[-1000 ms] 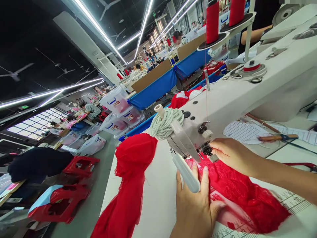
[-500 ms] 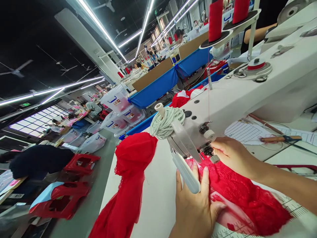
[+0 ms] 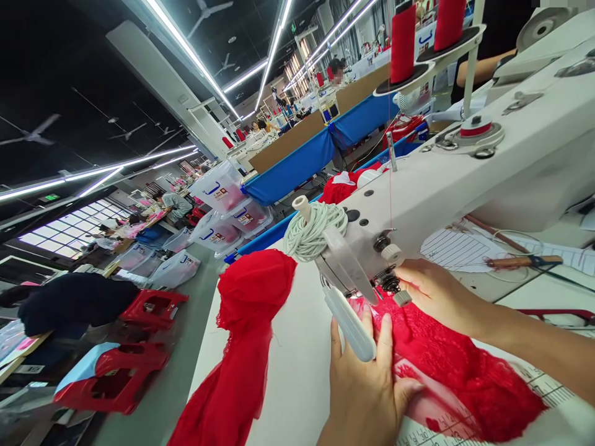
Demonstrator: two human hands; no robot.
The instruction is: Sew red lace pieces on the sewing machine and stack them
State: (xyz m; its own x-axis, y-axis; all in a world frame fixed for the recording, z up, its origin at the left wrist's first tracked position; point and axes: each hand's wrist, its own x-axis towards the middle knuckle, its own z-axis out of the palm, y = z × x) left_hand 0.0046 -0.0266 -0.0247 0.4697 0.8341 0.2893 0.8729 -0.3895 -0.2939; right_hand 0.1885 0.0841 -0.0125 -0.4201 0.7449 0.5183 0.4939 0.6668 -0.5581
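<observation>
A white sewing machine (image 3: 469, 167) stands on a white table (image 3: 297, 365). Red lace fabric (image 3: 460, 371) lies under its needle area. My left hand (image 3: 367, 390) lies flat on the fabric's left edge, fingers stretched out beside a white lever (image 3: 349, 323). My right hand (image 3: 437, 291) rests on the fabric just right of the needle, fingers curled down against the cloth; what they pinch is hidden. A pile of red garments (image 3: 242, 347) hangs over the table's left edge.
A coil of white cord (image 3: 313, 230) sits on the machine head. Two red thread cones (image 3: 418, 34) stand above. Scissors (image 3: 525, 261) and lined paper (image 3: 458, 246) lie behind my right arm. Clear storage bins (image 3: 223, 204), red stools (image 3: 139, 334) and other workers fill the left aisle.
Almost nothing has moved. Both hands stay on the red lace at the needle; only the view has shifted slightly.
</observation>
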